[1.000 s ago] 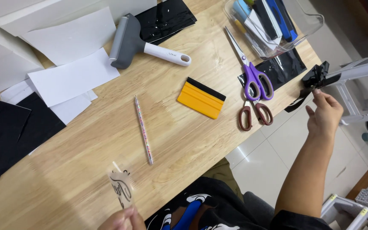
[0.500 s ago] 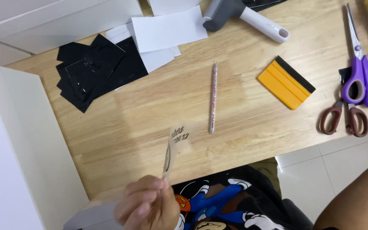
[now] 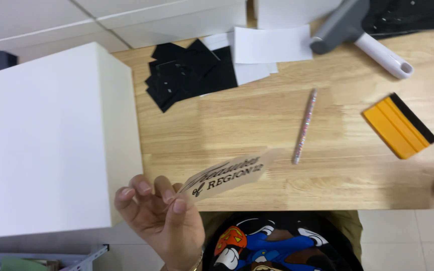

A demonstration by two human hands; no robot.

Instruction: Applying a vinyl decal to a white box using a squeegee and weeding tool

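Clear decal strip (image 3: 227, 176): pinched at its lower-left end by my left hand (image 3: 163, 217), held over the counter (image 3: 257, 125) edge; long axis runs up-right, toward pen (image 3: 305, 125). My right hand: out of view

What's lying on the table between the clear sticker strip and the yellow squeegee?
In the head view, a thin glittery pen lies between the sticker strip and the squeegee; otherwise bare wood.

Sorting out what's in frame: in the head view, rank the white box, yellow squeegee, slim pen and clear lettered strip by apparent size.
1. White box, by far the largest.
2. Yellow squeegee and clear lettered strip look about alike; the strip is held up nearer the camera by the left hand, so unranked.
3. Slim pen, smallest in area.
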